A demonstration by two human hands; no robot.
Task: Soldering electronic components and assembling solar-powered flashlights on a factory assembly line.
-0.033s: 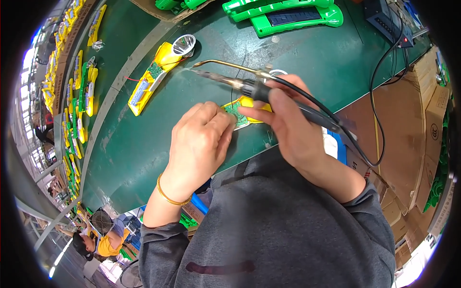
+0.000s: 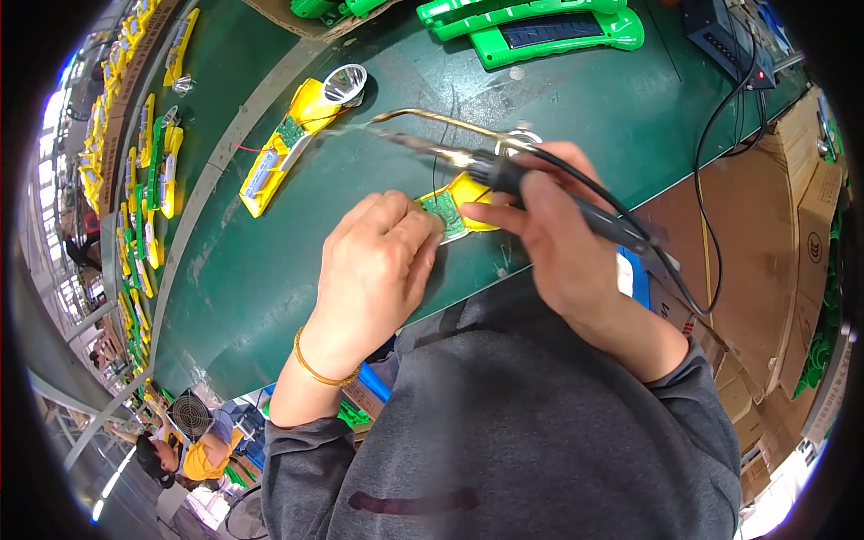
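My right hand (image 2: 569, 238) grips a soldering iron (image 2: 490, 169) with a bent brass-coloured tube fixed along it. The iron's tip points left, above the table and apart from the parts below. My left hand (image 2: 373, 256) is closed at the left end of a yellow flashlight housing (image 2: 466, 192), its fingertips hidden. A green circuit board (image 2: 441, 209) lies in this housing, with a thin dark wire rising from it. Farther left rests another yellow housing (image 2: 310, 95) with a round reflector (image 2: 345, 85), a board and a battery.
Green flashlight bodies (image 2: 558, 40) lie at the far edge, beside a cardboard box (image 2: 310, 27). A black power unit (image 2: 731, 45) with a cable stands far right. Rows of yellow and green parts (image 2: 148, 180) line the left. A co-worker (image 2: 198, 459) is at lower left.
My right hand and the soldering iron have shifted slightly right, uncovering more of the yellow housing. My left hand has stayed in place.
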